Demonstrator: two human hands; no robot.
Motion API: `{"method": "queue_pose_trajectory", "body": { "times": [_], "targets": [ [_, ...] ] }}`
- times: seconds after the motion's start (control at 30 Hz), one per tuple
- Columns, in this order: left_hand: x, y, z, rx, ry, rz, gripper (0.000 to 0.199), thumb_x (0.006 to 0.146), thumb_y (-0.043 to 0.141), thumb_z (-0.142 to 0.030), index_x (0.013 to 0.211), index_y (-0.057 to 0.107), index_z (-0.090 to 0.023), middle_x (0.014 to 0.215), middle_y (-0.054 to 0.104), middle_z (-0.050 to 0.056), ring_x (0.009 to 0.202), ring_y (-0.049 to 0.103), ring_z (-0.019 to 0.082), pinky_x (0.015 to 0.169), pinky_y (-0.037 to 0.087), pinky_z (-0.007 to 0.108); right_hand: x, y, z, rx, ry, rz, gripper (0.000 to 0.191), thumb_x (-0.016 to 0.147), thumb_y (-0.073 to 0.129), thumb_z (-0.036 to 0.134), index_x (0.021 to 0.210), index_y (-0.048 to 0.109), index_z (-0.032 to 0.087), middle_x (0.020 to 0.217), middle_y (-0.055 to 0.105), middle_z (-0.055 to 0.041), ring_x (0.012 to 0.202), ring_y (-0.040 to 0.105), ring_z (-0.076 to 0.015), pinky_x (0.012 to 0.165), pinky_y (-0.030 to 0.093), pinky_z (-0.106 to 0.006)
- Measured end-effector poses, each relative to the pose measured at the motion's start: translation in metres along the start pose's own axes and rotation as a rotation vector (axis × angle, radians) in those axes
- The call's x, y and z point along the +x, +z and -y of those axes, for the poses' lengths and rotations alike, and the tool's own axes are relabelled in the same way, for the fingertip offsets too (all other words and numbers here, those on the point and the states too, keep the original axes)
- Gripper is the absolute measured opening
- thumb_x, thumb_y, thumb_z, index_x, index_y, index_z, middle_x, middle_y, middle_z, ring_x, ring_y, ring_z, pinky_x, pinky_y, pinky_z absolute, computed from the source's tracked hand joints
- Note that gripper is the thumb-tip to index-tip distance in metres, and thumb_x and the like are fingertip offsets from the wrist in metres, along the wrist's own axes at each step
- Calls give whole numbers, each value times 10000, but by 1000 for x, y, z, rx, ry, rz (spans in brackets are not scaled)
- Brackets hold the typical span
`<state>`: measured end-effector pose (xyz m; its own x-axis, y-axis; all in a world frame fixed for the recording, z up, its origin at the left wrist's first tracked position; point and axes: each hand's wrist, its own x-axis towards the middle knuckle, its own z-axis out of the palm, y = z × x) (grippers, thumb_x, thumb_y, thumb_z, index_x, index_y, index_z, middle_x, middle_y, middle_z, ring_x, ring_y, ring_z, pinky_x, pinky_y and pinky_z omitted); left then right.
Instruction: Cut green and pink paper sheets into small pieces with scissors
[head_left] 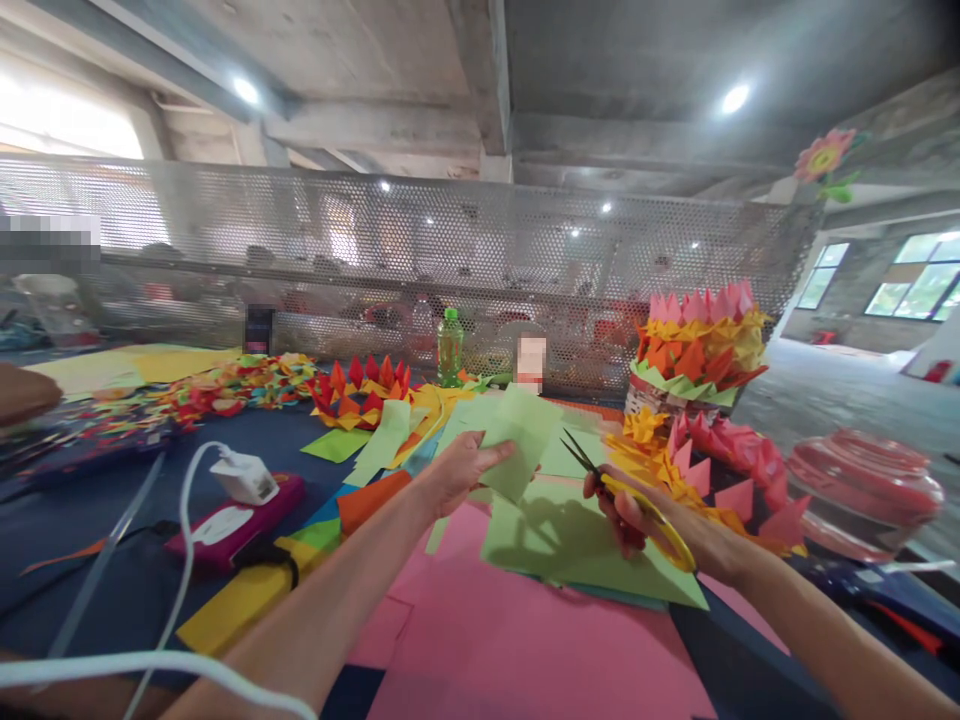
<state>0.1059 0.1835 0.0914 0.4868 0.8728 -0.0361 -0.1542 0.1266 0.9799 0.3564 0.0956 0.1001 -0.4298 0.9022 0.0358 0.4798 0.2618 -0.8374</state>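
My left hand [461,468] pinches a piece of light green paper [529,425] by its left edge, raised above the table. In my right hand [622,510] is a pair of scissors [649,510] with yellow handles. Their dark blades point toward the green paper, with a gap between them and its edge. Below both hands lie sheets of green paper [585,565], on top of large pink paper [525,660]. Strips of pale green paper [382,445] and an orange piece [373,500] rest left of my left hand.
Folded paper crowns [367,390] and a stacked paper flower piece [697,350] stand farther back. A green bottle [450,350] is by the mesh panel [300,230]. At left are a magenta power strip [240,520], a white cable [184,530] and another person's hand [26,392]. A pink jar [862,490] sits right.
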Motion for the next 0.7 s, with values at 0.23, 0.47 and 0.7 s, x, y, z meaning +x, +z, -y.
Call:
{"method": "queue_pose_trajectory", "body": {
  "times": [0.23, 0.47, 0.7],
  "targets": [
    [-3, -1, 1, 70, -19, 122, 398, 644, 777, -448, 851, 717, -114, 799, 733, 115, 705, 683, 205, 659, 524, 296, 2, 5, 19, -63, 55, -37, 582, 760, 463, 754, 907, 537, 196, 695, 418, 29, 537, 383, -107, 473, 375, -226],
    [-5, 1, 3, 110, -80, 190, 435, 624, 785, -439, 897, 722, -106, 820, 737, 119, 744, 684, 211, 667, 508, 277, 5, 7, 11, -68, 59, -10, 512, 736, 576, 665, 961, 580, 206, 707, 432, 23, 551, 349, -109, 453, 334, -209],
    [-3, -3, 6, 94, -109, 230, 448, 621, 788, -435, 936, 729, -121, 887, 734, 122, 742, 678, 197, 680, 514, 286, 5, 6, 0, -80, -3, 29, 476, 797, 549, 620, 1015, 567, 197, 740, 438, 20, 577, 348, -106, 469, 324, -195]
  ]
}}
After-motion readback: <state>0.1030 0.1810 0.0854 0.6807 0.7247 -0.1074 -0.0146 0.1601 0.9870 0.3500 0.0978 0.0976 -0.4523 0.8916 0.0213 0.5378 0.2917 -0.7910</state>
